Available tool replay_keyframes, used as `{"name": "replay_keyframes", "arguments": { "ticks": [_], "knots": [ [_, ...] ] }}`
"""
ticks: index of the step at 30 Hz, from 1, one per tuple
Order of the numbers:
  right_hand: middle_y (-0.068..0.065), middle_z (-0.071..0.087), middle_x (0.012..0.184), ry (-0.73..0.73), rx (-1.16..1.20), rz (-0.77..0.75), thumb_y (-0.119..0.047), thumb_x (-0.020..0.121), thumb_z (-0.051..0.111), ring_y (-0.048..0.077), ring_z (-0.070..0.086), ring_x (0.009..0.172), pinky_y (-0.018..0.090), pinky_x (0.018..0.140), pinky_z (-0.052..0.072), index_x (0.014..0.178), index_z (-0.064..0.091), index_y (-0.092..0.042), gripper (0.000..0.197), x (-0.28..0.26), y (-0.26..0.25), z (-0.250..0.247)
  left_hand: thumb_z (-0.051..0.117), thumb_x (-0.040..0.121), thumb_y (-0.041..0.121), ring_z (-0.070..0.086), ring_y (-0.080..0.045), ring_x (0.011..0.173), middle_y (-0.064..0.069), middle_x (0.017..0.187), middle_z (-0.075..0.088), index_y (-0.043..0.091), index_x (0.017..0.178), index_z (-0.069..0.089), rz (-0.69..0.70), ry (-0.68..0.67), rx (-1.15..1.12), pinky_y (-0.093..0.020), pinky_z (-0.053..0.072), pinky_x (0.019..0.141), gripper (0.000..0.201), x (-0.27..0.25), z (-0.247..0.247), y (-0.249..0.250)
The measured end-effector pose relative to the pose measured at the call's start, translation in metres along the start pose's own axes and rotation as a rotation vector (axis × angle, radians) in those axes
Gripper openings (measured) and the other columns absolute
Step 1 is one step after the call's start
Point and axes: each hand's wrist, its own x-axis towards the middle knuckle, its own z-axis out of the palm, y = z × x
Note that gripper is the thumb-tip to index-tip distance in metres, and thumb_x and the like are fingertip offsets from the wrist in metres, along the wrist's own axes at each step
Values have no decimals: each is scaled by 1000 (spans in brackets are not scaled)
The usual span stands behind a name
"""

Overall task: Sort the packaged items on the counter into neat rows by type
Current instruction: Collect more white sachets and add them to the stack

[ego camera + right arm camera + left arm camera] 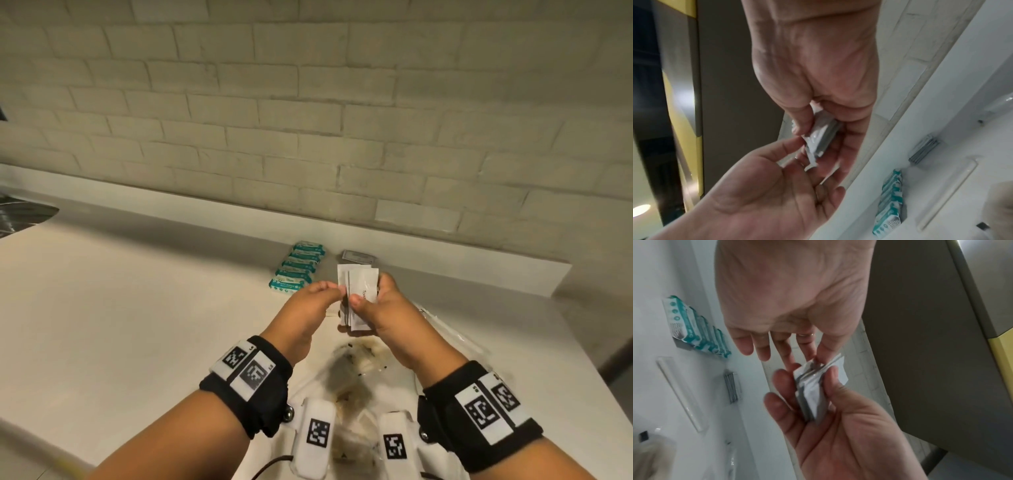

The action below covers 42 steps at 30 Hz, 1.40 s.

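Observation:
My right hand (369, 294) grips a small stack of white sachets (359, 279) upright above the counter, thumb on the front and fingers behind. My left hand (337, 291) pinches the left edge of the frontmost sachet between thumb and forefinger. In the left wrist view the left hand (813, 359) nips the top of the sachets (813, 394). In the right wrist view the right hand (822, 134) holds the sachets (824, 129). A neat row of teal packets (298, 267) lies near the wall, with grey packets (358, 256) to its right.
A crumpled clear plastic bag (359, 370) with brownish items lies on the white counter (137, 308) under my wrists. A long white wrapped item (680, 392) lies near the grey packets (732, 387). The brick wall (308, 120) backs the counter, whose right edge (582, 342) drops off.

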Motion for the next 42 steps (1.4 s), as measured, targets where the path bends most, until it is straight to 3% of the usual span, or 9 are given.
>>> {"name": "replay_keyframes", "arguments": {
  "ticks": [2, 6, 10, 16, 21, 26, 32, 36, 42],
  "knots": [
    [7, 55, 127, -59, -13, 9, -6, 94, 57, 26, 65, 97, 42, 70, 60, 139, 28, -29, 59, -2, -3, 3, 57, 86, 48, 59, -17, 109, -1, 114, 68, 20, 113, 66, -8, -96, -56, -34, 42, 94, 40, 0, -1, -3],
    [-15, 38, 135, -220, -200, 12, -13, 94, 58, 26, 71, 87, 34, 63, 60, 147, -17, -45, 96, -6, -8, 14, 50, 98, 26, 62, -15, 57, -8, 80, 65, 4, 113, 62, -10, -152, -164, -21, 42, 42, 30, -8, 6, -1],
    [-7, 65, 103, -120, -601, 12, -46, 81, 69, 15, 70, 74, 30, 61, 55, 147, -16, -46, 108, -3, -10, 10, 47, 98, 16, 63, -20, 61, -11, 78, 63, 7, 95, 61, -9, 56, -317, -30, 46, 55, 17, -1, 5, 2],
    [-18, 7, 155, -242, -928, -256, -40, 55, 89, 9, 14, 141, 32, 113, 27, 135, -27, -59, 142, -11, -11, 4, 46, 89, -3, 53, -17, 49, -12, 64, 54, 1, 98, 58, -74, -138, -150, -25, 46, 46, 16, -2, 5, 1],
    [-9, 27, 142, -167, -1116, -547, -30, 71, 75, 11, 22, 137, 22, 113, 20, 144, -18, -48, 120, -5, -9, 6, 40, 88, -7, 61, -8, 56, -4, 64, 58, 9, 82, 59, -135, -179, -130, -20, 46, 48, 26, -3, 10, 0],
    [-10, 30, 137, -200, -1149, -566, -39, 68, 78, 10, 27, 133, 26, 113, 26, 147, -8, -47, 117, 3, -5, 3, 46, 91, 10, 62, -20, 82, -14, 89, 61, 5, 101, 63, -135, -122, -145, -30, 47, 65, 20, 1, 15, -2],
    [-8, 43, 141, -207, -477, -54, -50, 69, 73, 10, 49, 124, 30, 103, 42, 152, 14, -36, 102, 28, -3, -21, 47, 99, 14, 62, -17, 66, 0, 55, 58, 11, 76, 57, 28, 65, -414, -30, 51, 66, 25, 31, 8, 6],
    [10, 66, 110, -213, 10, 135, -33, 83, 59, 25, 68, 97, 32, 76, 57, 134, 51, -17, 53, 48, 3, -27, 47, 99, 22, 62, -14, 74, 3, 67, 64, 20, 80, 63, 77, 67, -412, -30, 48, 70, 25, 59, 11, 4],
    [13, 59, 90, -44, 150, 259, -4, 92, 57, 26, 62, 64, 26, 54, 58, 116, 59, 1, 25, 90, 27, -27, 52, 97, 33, 67, -19, 83, -1, 85, 73, 21, 77, 75, -60, -16, -321, -35, 51, 75, 32, 100, 25, -36]
  ]
}}
